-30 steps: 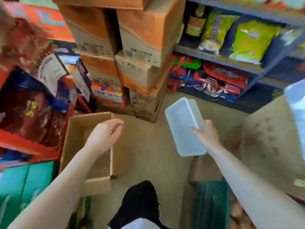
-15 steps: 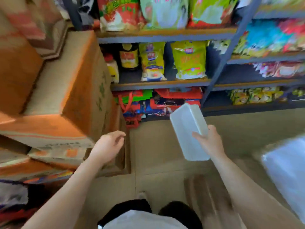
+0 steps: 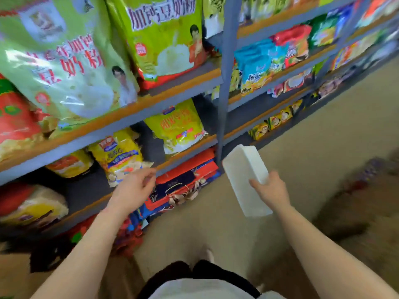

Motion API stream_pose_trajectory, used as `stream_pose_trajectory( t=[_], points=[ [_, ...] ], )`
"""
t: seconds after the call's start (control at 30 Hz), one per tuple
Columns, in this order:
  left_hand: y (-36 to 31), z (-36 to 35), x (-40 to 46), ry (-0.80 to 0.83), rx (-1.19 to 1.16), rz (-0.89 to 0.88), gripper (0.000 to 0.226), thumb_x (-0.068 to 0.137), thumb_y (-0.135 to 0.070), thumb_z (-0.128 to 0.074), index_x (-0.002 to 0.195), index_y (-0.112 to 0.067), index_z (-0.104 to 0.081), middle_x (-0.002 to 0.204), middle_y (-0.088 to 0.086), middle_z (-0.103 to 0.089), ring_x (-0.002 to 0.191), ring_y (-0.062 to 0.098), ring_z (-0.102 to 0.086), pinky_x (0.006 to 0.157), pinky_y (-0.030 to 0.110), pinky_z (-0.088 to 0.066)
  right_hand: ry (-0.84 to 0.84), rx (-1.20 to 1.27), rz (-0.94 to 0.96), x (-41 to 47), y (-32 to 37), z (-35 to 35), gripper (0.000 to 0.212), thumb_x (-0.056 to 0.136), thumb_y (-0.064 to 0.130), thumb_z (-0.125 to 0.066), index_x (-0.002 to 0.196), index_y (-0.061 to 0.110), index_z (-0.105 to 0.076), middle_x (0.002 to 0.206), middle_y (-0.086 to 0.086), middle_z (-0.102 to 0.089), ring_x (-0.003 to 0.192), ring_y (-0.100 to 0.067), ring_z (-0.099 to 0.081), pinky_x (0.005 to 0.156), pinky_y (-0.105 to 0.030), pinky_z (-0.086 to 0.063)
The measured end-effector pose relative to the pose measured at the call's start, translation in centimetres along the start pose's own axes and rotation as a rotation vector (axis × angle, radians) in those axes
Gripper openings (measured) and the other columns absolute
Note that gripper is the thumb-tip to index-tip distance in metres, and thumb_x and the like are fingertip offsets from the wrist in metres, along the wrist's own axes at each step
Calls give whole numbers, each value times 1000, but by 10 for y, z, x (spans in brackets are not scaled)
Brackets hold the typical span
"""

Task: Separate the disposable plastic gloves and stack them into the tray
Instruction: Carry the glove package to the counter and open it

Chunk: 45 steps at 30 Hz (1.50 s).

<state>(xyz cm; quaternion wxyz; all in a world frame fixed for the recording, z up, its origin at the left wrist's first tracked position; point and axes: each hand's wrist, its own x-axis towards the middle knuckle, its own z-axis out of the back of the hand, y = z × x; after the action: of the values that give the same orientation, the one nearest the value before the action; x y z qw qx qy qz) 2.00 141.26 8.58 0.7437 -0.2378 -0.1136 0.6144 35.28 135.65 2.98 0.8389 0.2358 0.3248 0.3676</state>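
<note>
Gripping the white plastic tray (image 3: 244,175) along its right edge, the right hand (image 3: 271,190) has its thumb laid across the tray's near face and its fingers curled behind it. The tray is a long rectangular tub, held off the floor in front of the person and tilted so that its far end points up and away towards the shelving. What lies inside it cannot be seen from this angle.

To the left, the left hand (image 3: 135,187) hangs in the air with nothing in it, fingers loosely curled and the thumb close to the fingertips, well apart from the tray. It is just in front of the lowest shelf levels.

Beyond both hands stands a grey metal shelf unit (image 3: 224,89) with orange-edged boards. Large green bags (image 3: 164,37) printed with red Chinese characters fill an upper level, yellow bags (image 3: 177,126) sit a level below, and folded red and blue packs (image 3: 185,180) lie at the bottom, between the two hands in the view. Further right the shelves carry smaller bright snack packets (image 3: 259,63).

A beige floor (image 3: 323,137) runs along the right side. At the bottom edge the person's white top (image 3: 200,290) shows.
</note>
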Motion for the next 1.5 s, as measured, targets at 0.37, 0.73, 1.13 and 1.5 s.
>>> stream_pose_trajectory(
  t=[0.37, 0.73, 1.13, 1.5],
  points=[
    [-132, -75, 303, 300, 111, -337, 22, 93, -17, -54, 111, -8, -65, 102, 9, -70, 90, 27, -65, 77, 32, -45, -380, 87, -161, 175, 15, 138, 58, 83, 35, -67, 125, 4, -41, 120, -14, -56, 109, -35, -53, 81, -38, -42],
    [-424, -172, 490, 389, 33, -840, 26, 94, -17, -51, 117, -13, -63, 105, 2, -65, 83, 12, -56, 76, 26, -43, -468, 218, -558, 308, -88, 256, 56, 79, 46, -67, 120, 18, -39, 107, -1, -55, 94, -25, -58, 80, -47, -53],
    [-670, -312, 626, 487, 124, -859, 23, 93, -16, -51, 112, -13, -64, 104, 6, -68, 89, 26, -63, 81, 38, -49, -562, 269, -639, 496, -182, 460, 59, 82, 41, -66, 126, 14, -37, 106, -2, -50, 90, -24, -52, 76, -41, -48],
    [-897, -451, 801, 590, 231, -936, 26, 94, -18, -50, 116, -14, -63, 110, 5, -66, 91, 22, -61, 79, 35, -50, -698, 333, -613, 705, -243, 643, 57, 83, 37, -66, 126, 11, -40, 104, -1, -50, 88, -21, -49, 69, -32, -40]
  ],
)
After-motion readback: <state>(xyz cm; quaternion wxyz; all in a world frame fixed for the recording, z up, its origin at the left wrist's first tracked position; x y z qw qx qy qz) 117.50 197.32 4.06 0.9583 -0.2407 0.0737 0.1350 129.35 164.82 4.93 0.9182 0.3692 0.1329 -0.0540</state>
